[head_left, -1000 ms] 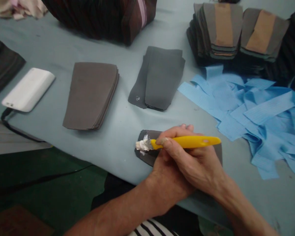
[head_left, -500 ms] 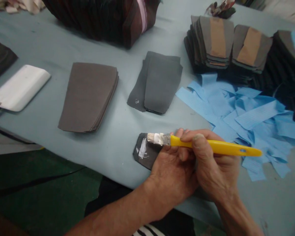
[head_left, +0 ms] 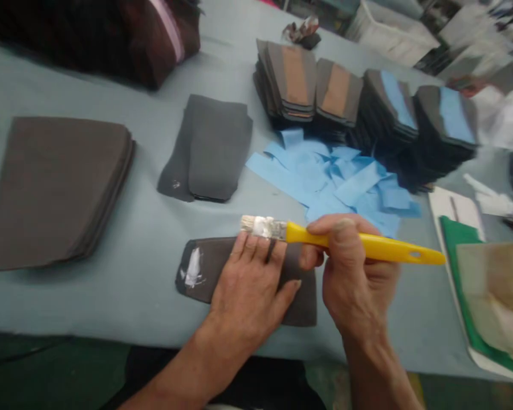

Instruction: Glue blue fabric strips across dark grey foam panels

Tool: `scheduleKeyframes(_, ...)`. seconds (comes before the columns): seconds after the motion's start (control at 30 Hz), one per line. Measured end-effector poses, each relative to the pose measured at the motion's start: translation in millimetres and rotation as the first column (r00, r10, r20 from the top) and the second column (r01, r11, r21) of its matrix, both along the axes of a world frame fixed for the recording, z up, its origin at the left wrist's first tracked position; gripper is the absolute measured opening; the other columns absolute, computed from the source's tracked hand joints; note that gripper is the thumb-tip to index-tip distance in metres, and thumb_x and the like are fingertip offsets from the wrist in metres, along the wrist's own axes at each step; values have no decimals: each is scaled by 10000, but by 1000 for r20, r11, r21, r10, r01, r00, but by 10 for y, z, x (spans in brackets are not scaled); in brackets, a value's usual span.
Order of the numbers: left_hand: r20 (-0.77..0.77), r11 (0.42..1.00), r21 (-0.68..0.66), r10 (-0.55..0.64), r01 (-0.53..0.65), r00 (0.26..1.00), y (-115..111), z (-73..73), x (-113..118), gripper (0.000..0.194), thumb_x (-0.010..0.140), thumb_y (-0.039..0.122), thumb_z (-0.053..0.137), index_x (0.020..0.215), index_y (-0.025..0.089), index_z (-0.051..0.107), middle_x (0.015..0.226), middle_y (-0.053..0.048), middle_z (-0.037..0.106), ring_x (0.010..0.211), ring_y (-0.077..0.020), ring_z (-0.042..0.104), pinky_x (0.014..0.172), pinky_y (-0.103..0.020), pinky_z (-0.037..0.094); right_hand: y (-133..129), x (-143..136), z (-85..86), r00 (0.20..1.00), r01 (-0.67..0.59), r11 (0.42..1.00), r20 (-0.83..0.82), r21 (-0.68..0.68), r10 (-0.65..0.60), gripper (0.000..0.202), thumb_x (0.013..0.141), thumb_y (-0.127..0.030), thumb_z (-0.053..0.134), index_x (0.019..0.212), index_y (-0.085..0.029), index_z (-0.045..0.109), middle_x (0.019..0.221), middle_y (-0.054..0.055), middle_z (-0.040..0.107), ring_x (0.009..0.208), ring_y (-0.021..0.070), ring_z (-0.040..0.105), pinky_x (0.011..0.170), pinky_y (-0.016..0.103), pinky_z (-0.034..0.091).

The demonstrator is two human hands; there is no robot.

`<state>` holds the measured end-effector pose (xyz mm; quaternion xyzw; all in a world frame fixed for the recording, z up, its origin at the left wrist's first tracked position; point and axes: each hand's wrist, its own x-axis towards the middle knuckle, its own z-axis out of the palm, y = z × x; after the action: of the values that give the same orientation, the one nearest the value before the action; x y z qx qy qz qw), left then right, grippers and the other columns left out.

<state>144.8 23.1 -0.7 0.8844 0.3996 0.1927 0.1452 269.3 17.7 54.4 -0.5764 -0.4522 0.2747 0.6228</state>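
My left hand [head_left: 248, 279] lies flat with its fingers spread on a dark brown-grey cut piece [head_left: 301, 304], pressing it to the table. White paste [head_left: 193, 267] is smeared near the piece's left end. In my right hand [head_left: 354, 267] is a paintbrush [head_left: 367, 246] with a yellow handle, gripped between thumb and fingers. Its white-coated bristles point left, just above the fingertips of my left hand; whether they touch, I cannot tell. Behind the hands lie a few dark grey pieces [head_left: 218, 151], one with a white spot, and a heap of blue strips [head_left: 337, 176].
A stack of brown-grey pieces [head_left: 60, 188] sits at the left. At the back stand piles with tan strips [head_left: 297, 74] and piles with blue strips [head_left: 455, 117]. A dark bundle [head_left: 111, 40] fills the back left; a green board [head_left: 457, 267] lies at the right.
The view has swung to the right. My left hand now lies spread over the cut piece, and more of that piece shows. The brush has come away from the pasted end.
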Motion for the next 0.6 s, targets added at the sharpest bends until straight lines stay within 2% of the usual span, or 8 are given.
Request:
scheduleKeyframes(0.1,-47,999,44,9,-6,999,21,-17,-11,581,1043,426,604,1481,46,622,1607,-281,547,1518,-450,508,1241,-627,448,-135,410,94,970,237,967,35,92,-241,336,1016,-515,739,833,-235,752,596,-57,592,473,100,546,485,241,413)
scheduleKeyframes(0.2,-74,997,82,4,2,997,19,-44,-2,588,1067,433,536,1508,53,612,1651,-266,497,1541,-440,481,1247,-620,439,-329,754,60,926,371,918,22,138,-377,351,978,-486,775,762,-216,713,631,-46,589,443,82,490,448,239,340)
scheduleKeyframes(0.3,-116,994,108,3,10,993,14,-54,-2,595,1069,423,514,1527,51,594,1652,-269,494,1539,-441,484,1241,-628,434,-518,887,-84,919,392,916,2,83,-394,336,1001,-433,739,750,-214,695,573,-64,509,415,76,419,425,237,286)
scheduleKeyframes(0.4,-153,990,138,-5,26,988,18,-54,-12,609,1068,419,504,1536,37,574,1648,-282,495,1528,-455,493,1233,-636,431,-654,853,-232,931,363,932,-32,1,-363,364,1047,-442,686,761,-217,681,528,-80,423,404,79,367,403,228,249)
scheduleKeyframes(0.5,-167,984,176,-14,44,986,28,-52,-19,618,1079,426,477,1540,22,555,1644,-291,497,1518,-465,501,1226,-639,428,-713,786,-306,944,321,946,-59,-53,-324,415,1068,-490,663,757,-214,668,536,-77,420,404,76,350,387,215,246)
scheduleKeyframes(0.6,-181,979,195,-21,57,983,39,-47,-19,620,1092,441,455,1536,18,548,1637,-293,504,1517,-467,500,1217,-643,429,-711,749,-303,954,291,955,-62,-63,-295,437,1056,-504,683,734,-209,664,557,-60,487,394,67,372,369,202,254)
